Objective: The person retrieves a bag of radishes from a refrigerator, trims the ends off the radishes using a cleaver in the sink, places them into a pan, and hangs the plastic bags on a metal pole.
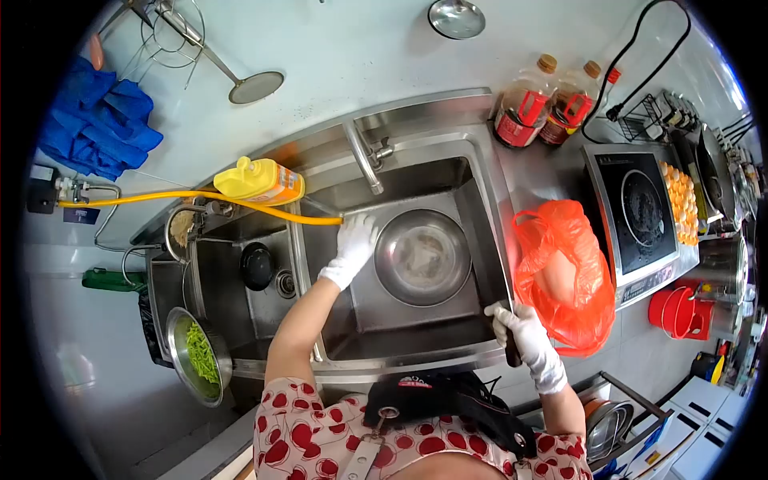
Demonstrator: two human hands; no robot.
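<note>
My left hand (355, 244), in a white glove, is over the left side of the large sink basin (400, 336). Its fingers close around the end of a yellow hose (276, 211). Right of it, a round steel bowl (423, 257) sits in the basin. At the sink's right rim, my gloved right hand (524, 336) grips a knife (513, 352) by its dark handle. The blade appears nearly edge-on along the rim, so its shape is hard to make out.
A faucet (364, 158) rises behind the basin. Beside the sink lies a red plastic bag (564, 280), near an induction cooker (640, 204). A yellow jug (260, 181) stands behind the smaller basin. A bowl of cut green vegetables (200, 356) is at left.
</note>
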